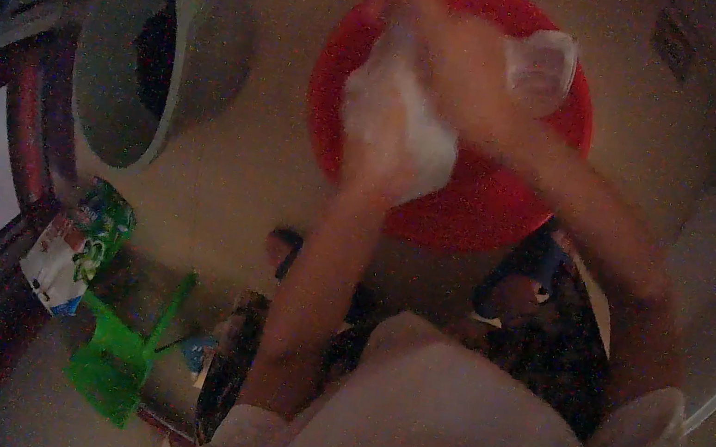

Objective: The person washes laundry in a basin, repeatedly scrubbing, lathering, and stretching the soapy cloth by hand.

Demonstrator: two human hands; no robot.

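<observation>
A wet-looking white cloth [426, 145] is bunched over the red basin [490, 216]. My left hand [383, 139] grips it on the basin's left side. Higher up and across from it, my right hand [448, 37] is at the cloth's far end. Motion smears its fingers, so their hold is unclear. A clear plastic cup or tub [543, 73] sits at the basin's right side, beside my right wrist.
A pale grey bucket [178, 73] with something dark inside stands to the left. Nearer lie a green and white packet [83, 246] and a bright green plastic dustpan [111, 362]. The light is dim.
</observation>
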